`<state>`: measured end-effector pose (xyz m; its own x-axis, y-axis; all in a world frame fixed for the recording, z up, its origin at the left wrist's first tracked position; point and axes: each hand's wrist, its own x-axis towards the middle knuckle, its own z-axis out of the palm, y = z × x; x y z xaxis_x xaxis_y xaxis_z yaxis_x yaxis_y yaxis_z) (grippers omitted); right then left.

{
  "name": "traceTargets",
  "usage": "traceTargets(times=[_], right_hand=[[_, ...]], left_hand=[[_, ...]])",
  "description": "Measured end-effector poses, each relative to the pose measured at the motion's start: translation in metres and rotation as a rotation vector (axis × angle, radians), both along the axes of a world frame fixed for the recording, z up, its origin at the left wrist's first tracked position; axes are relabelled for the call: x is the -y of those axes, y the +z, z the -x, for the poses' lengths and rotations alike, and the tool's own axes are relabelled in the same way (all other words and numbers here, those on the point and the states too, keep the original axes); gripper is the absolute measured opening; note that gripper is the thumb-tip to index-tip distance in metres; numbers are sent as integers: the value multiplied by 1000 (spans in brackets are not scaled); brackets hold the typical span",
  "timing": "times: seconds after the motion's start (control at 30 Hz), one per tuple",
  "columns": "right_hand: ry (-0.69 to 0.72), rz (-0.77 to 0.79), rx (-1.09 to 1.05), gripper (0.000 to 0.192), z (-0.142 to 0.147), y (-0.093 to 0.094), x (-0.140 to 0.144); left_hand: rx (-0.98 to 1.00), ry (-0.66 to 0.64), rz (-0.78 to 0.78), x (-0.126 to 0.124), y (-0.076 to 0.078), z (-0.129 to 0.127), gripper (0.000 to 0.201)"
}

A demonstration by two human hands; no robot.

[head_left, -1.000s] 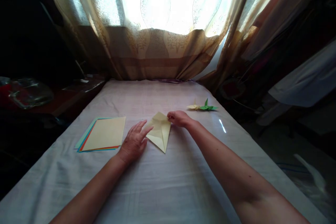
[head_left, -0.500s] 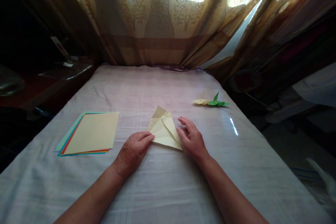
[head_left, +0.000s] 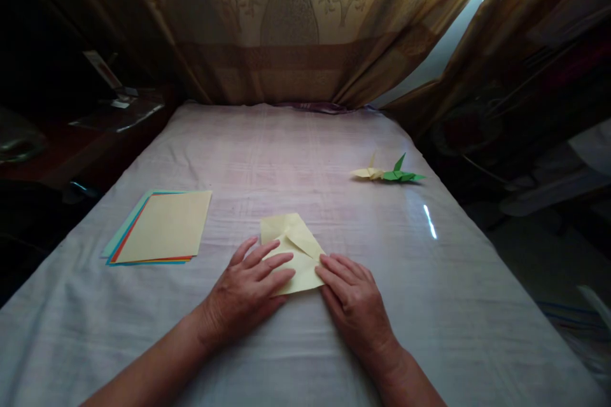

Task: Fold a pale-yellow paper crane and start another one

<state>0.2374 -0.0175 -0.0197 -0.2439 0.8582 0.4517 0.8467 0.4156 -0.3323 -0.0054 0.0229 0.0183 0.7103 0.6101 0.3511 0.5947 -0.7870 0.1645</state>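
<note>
Folded yellow paper (head_left: 292, 247) lies flat on the cloth-covered surface (head_left: 305, 159), near its front middle. Left hand (head_left: 248, 289) spread open, fingers pressing the paper's left part. Right hand (head_left: 353, 302) open too, flat, fingertips touching the paper's right edge. Stack of coloured sheets (head_left: 160, 235) lies well to the left. 2 small origami figures, 1 yellow (head_left: 368, 172) and 1 green (head_left: 401, 175), touching, far right. Curtain (head_left: 296, 19) behind.

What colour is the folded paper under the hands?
Pale yellow folded paper, seen best in the head view.
</note>
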Motion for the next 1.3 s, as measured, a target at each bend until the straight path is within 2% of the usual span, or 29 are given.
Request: traceTargets(times=[0.07,0.2,0.4,0.53,0.7,0.9,1.0,1.07,1.13,1.3], right_hand=[[6,4,-11,26,-2,0,3],[-32,11,-37,23,-5,2,10],[-112,37,-66,20,-8,7,16],[-119,56,-92,17,-10,11,14],[-122,70,-152,12,-10,13,12],[-147,105,-185,10,-8,15,9],[-189,124,-173,14,-5,16,7],[-219,119,-162,17,-3,16,6],[-233,113,-155,19,-1,16,5],[-232,105,-155,16,-2,12,5]], left_hand=[[-64,-110,85,-16,-4,10,33],[-78,-227,184,-34,-9,21,30],[9,-228,185,-30,-16,20,26],[95,-180,190,-30,-13,15,16],[198,-62,253,-34,-7,4,17],[267,142,279,-30,-14,-2,22],[266,195,191,-25,-16,-4,45],[220,176,40,-19,-14,-8,46],[149,111,-103,-9,-10,-14,43],[130,-136,-173,15,-6,-34,30]])
